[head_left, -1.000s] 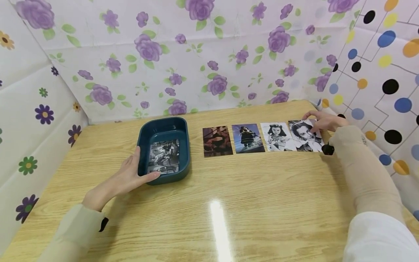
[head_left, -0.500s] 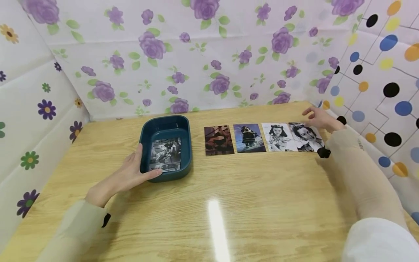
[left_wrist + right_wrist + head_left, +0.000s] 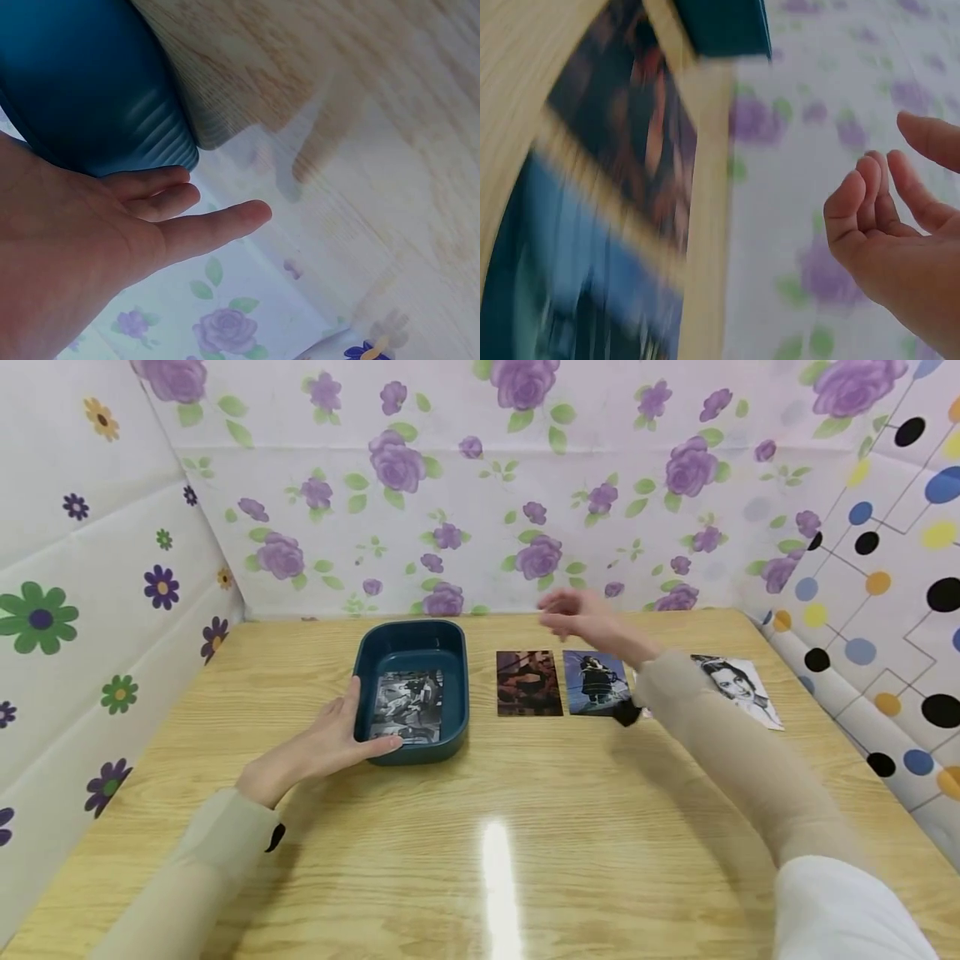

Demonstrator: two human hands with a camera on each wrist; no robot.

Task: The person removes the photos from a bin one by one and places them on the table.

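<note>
While the left hand is resting at the near left corner of the teal bin, its fingers are lying extended along the outside of the wall and its thumb is reaching over the near rim; the right hand is hanging in the air to the right of the bin, fingers loosely bent and gripping nothing.

A grey print is lying flat inside the bin; a reddish print is lying nearest on the bin's right, a blue print just beyond it, and a black-and-white print farthest from the bin; the right sleeve is obscuring part of the row.

In this inspector's judgement the prints are being light, thin and easily creased, and their faces are probably marking under fingertips; opposite edges are offering the best hold; the bin is appearing stiff, light and rather slippery, and its rim is offering the surest purchase.

The wood-grain tabletop is extending on all sides of the bin and reflecting a bright streak nearer the viewer; purple-flowered sheeting is standing behind the bin, daisy sheeting to its left, dotted sheeting to its far right.
</note>
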